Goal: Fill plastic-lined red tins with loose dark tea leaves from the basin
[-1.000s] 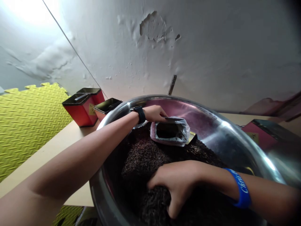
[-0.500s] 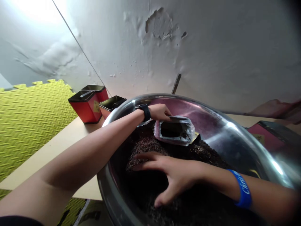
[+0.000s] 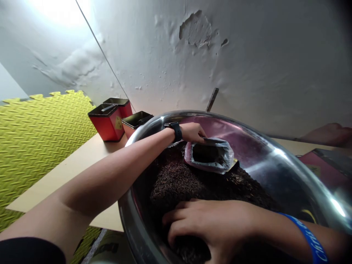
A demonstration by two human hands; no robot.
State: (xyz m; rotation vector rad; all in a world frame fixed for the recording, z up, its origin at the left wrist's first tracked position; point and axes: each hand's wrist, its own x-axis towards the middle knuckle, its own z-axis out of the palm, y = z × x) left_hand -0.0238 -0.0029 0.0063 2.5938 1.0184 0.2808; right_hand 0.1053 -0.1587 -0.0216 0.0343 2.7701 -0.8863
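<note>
My left hand (image 3: 193, 132), wearing a dark watch, is closed on the upper edge of a plastic-lined container (image 3: 188, 157). The container lies tilted in a large shiny metal bowl (image 3: 275, 156), its mouth towards me and its inside dark. A clear plastic liner sticks out around that mouth. Dark loose bits like dried tea leaves (image 3: 178, 179) heap up in the bowl. My right hand (image 3: 209, 223), with a blue wristband, reaches low into them; its fingers are bent, their tips partly hidden, with a wide gap towards the thumb.
Red square containers with black rims (image 3: 106, 124) stand left of the bowl on a pale board (image 3: 68, 172). Another reddish container (image 3: 321, 168) is on the right. Yellow foam matting (image 3: 41, 139) is at the left, a peeling grey wall (image 3: 247, 66) behind.
My right hand has moved down and nearer to me, its spread fingers now bent into the dark bits. My left hand keeps its hold on the container. The view has shifted slightly.
</note>
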